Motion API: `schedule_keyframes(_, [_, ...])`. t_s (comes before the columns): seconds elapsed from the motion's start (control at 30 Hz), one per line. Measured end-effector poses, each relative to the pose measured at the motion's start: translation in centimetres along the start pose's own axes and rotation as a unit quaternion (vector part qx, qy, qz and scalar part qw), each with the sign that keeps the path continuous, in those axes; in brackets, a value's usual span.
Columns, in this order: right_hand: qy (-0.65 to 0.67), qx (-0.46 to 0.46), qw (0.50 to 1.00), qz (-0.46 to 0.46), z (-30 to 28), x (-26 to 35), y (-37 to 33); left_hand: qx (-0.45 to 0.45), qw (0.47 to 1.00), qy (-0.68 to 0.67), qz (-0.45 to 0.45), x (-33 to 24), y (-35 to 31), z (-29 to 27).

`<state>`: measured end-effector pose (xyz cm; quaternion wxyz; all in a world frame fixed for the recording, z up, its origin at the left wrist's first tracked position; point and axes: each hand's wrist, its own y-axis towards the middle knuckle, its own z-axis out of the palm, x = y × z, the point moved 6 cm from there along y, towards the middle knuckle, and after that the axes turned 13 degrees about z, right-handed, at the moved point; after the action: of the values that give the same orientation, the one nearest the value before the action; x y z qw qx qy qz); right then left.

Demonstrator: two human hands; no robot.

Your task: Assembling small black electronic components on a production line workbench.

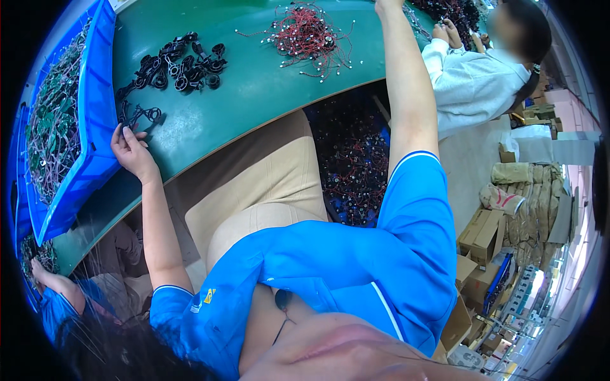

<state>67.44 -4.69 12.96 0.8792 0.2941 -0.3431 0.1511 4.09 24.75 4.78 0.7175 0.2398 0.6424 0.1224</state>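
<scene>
At the left side of the green table, my left hand (pixel 132 151) is closed, thumb and fingers pinching a small black ring-shaped plastic part (pixel 151 115). A loose pile of similar black ring-shaped parts (pixel 184 66) lies just beyond it. My right arm reaches far forward, and only the base of my right hand (pixel 388 5) shows at the top edge; its fingers are cut off. Left of that wrist lies a tangled heap of red wires (pixel 305 35) with small pale ends.
A blue bin (pixel 95 127) full of green boards and wires stands at the left on the green table (pixel 235 95). Dark and red wired parts (pixel 356 171) fill a container under the table. A co-worker (pixel 476 82) sits at the right; another person's arm (pixel 60 289) shows at lower left. Cardboard boxes (pixel 481 235) stand right.
</scene>
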Motion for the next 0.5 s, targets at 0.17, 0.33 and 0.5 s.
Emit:
schedule_keyframes(0.17, [-0.651, -0.726, 0.218, -0.04, 8.7, -4.7, 17.3, 0.062, 0.983, 0.169, 0.024, 0.5, 0.2, -5.7])
schedule_keyframes(0.33, [-0.641, -0.741, 0.18, -0.089, 13.8, -2.0, 17.9, 0.152, 0.928, 0.282, 0.192, -3.5, 4.0, 0.3])
schedule_keyframes(0.5, [-0.631, -0.742, 0.189, -0.125, 14.2, -2.4, 20.6, 0.152, 0.728, 0.461, 0.485, -9.2, 7.0, 3.4])
